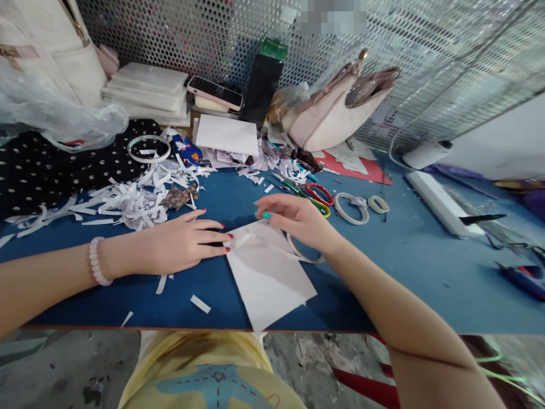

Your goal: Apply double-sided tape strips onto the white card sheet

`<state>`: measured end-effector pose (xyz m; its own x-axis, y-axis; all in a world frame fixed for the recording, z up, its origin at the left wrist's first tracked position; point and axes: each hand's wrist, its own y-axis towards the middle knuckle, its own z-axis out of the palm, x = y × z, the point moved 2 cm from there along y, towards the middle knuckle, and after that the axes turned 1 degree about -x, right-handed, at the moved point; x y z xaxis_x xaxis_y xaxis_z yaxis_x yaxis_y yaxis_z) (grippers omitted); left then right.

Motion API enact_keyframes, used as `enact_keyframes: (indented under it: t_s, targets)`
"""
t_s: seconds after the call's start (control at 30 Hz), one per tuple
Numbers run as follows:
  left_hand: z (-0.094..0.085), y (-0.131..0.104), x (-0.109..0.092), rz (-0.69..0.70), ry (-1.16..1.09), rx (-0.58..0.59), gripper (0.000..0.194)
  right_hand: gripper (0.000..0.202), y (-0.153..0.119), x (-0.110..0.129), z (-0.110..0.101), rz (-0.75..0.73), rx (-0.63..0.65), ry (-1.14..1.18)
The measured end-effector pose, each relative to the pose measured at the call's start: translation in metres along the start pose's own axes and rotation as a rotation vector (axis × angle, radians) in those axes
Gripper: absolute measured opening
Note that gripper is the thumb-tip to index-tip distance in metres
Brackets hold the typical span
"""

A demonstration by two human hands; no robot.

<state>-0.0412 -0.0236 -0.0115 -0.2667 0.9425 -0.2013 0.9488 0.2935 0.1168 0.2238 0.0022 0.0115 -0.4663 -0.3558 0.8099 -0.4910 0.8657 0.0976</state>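
The left hand (183, 245) spreads its fingers beside the paper (272, 278) on the worktop (383, 284); the right hand (298, 220) curls its fingers, grip unclear. Beyond, a plastic bag (286, 105) containing something brownish touches a handbag (326, 122), contents hidden.

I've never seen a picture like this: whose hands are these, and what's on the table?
No machine here: these are one person's bare left hand and bare right hand. A single camera worn on that person's head looks forward and down. On the blue tabletop are thin white paper strips, a black cloth with pale dots and, at the back, a pale pink handbag. The left hand touches the far-left corner of a rectangular white paper sheet. The right hand curls over its far end; I can't see it gripping anything.
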Motion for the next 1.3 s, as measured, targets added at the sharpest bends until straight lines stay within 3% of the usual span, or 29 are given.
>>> enact_keyframes:
  t_s: [0.17, 0.33, 0.47, 0.63, 0.97, 1.17, 1.3]
  targets:
    - [-0.002, -0.001, 0.0, 0.027, 0.03, -0.016, 0.044, 0.015, 0.001, 0.0, -0.004, -0.041, 0.239, -0.231]
    - [-0.006, 0.0, -0.001, 0.022, 0.04, -0.037, 0.044, 0.01, -0.001, 0.004, 0.008, -0.181, 0.278, -0.287]
    - [-0.006, 0.002, -0.002, 0.041, 0.064, -0.045, 0.041, 0.006, 0.0, 0.004, 0.006, -0.21, 0.332, -0.202]
    - [-0.006, 0.002, -0.004, 0.048, 0.108, -0.027, 0.04, 0.009, 0.002, 0.005, 0.001, -0.166, 0.432, -0.149]
    - [-0.008, 0.004, -0.005, 0.055, 0.143, -0.023, 0.038, 0.004, 0.004, 0.009, 0.002, -0.078, 0.481, -0.17]
    - [-0.006, 0.003, -0.004, 0.078, 0.159, -0.05, 0.038, 0.021, 0.004, 0.019, 0.003, 0.004, 0.561, -0.169]
    - [-0.005, 0.003, -0.003, 0.081, 0.169, -0.052, 0.037, 0.02, 0.001, 0.02, 0.001, 0.071, 0.484, -0.21]
